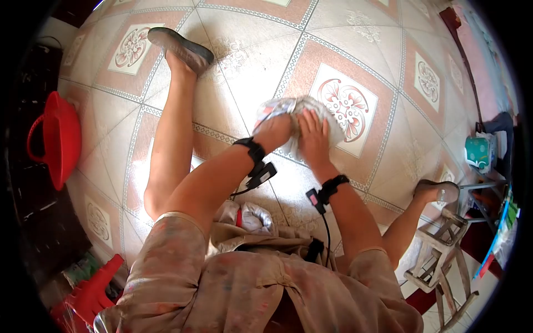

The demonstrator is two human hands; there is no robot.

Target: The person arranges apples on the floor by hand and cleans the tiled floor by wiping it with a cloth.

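A bunched, off-white cloth point(335, 130) lies on the patterned tile floor point(252, 66) in front of me. My left hand point(279, 129) is closed on its near left side, the fingers mostly hidden in the folds. My right hand point(314, 136) rests on top of the cloth beside the left, with its fingers stretched out and lying fairly flat. Each wrist wears a black strap point(336, 186) with a small device and a cable.
On the left are a red plastic basin point(62, 141) and a red plastic stool or chair point(94, 291). A worn wooden stool point(436, 252) stands at lower right, near a green package point(478, 152). My legs are spread to either side, both feet in slip-on shoes point(180, 49).
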